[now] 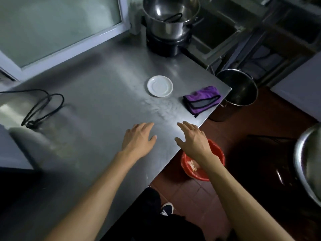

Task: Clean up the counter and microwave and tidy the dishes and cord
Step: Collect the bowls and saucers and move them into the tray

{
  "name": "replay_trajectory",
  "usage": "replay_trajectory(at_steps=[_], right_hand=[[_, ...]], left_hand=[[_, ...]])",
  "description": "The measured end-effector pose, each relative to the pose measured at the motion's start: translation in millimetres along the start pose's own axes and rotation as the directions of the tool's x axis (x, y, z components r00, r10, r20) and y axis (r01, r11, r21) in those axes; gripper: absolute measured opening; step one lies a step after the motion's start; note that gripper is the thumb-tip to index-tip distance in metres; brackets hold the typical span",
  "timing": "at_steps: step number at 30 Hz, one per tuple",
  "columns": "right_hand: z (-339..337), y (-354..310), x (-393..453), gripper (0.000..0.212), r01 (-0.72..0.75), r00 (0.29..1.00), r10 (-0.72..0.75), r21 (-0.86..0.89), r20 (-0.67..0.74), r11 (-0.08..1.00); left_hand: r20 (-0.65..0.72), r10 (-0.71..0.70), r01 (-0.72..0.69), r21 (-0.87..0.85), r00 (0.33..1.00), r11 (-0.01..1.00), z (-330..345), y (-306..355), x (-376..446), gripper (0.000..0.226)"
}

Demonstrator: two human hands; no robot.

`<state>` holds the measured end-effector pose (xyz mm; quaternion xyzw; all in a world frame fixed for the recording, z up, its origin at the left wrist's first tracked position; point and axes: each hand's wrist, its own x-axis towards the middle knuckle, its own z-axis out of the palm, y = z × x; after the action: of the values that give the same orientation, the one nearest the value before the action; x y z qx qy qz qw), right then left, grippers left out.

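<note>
Counter [97, 94]: a stainless steel surface, viewed from above by the person standing at its near edge. Both hands are extended over the near-right portion, palms down, fingers spread and holding nothing.

Left hand [138, 139]: flat above or on the steel, a short way in from the near edge, fingers pointing toward the far side; contact with the surface cannot be confirmed.

Right hand [193, 139]: just beside the left, at the near-right edge, wrist overhanging a red bin [215, 153] on the floor that contains pale scraps.

Surface condition: a streaked, smeared patch [161, 108] lies just beyond the fingertips, between the hands and the saucer.

Saucer [160, 86]: white, empty, upright, near the right edge, toward the far side.

Cloth [202, 99]: purple with dark trim, folded, at the right corner, near the saucer but not touching it.

Cord [43, 108]: black, loosely looped, at the left edge, well apart from the hands.

Far corner: steel pots [171, 16] nested on a dark base. A large steel pot [238, 89] stands on the floor past the right corner.
</note>
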<state>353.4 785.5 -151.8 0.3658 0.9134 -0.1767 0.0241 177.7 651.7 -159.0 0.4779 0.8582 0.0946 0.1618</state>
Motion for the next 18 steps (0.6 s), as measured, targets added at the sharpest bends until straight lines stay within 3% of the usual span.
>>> replay_trajectory(at_steps=[18], right_hand=[[15,-19,180,0.078,0.129,0.974,-0.104,-0.119,0.199,0.984]], left_hand=[[0.005,-0.220,0.220,-0.034,0.975,0.975,-4,-41,102,0.056]])
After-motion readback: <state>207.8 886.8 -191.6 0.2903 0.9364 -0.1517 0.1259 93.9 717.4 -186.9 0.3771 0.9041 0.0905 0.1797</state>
